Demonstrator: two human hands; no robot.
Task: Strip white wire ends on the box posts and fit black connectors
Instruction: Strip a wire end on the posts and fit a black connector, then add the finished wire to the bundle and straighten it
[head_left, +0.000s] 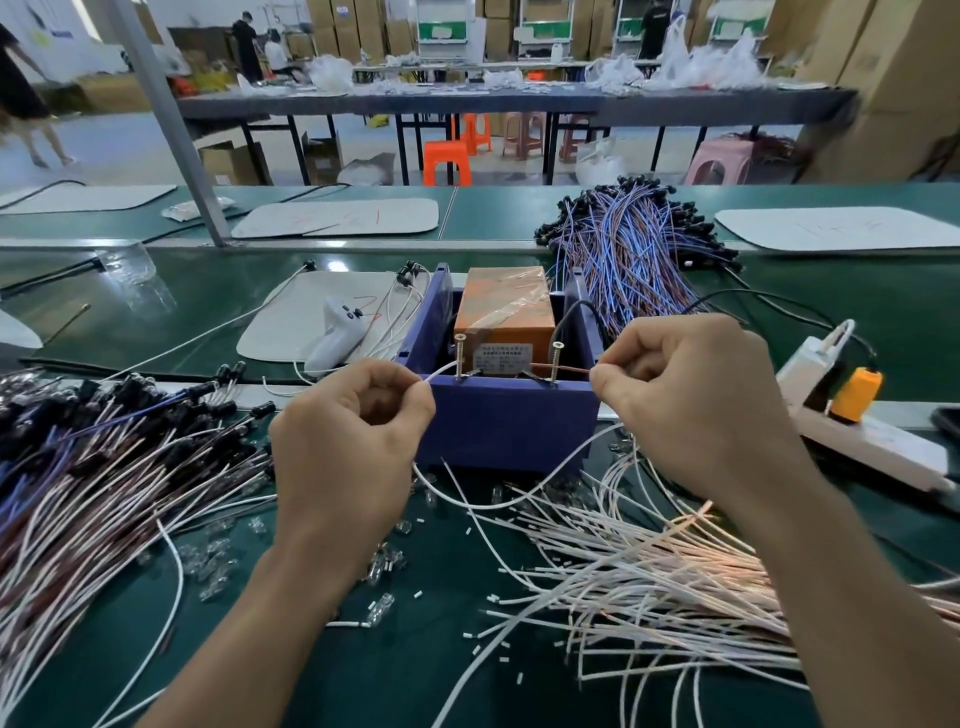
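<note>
A purple box (506, 415) stands at the middle of the green bench with two screw posts, left post (460, 358) and right post (556, 361), on its front rim. My left hand (348, 441) pinches a white wire end (441, 371) that reaches the left post. My right hand (691, 405) pinches a wire whose reddish-brown end (571, 370) lies against the right post. A white wire (519, 493) loops down in front of the box between the hands. Black connectors (156, 395) sit on finished wires at the left.
Loose white wires (649, 571) fan out at the right front. A bundle of blue and brown wires (623, 260) lies behind the box. An orange block (504, 301) fills the box. A white power strip (857, 431) with an orange plug (854, 392) is at the right. Small clear parts (218, 561) and insulation scraps litter the mat.
</note>
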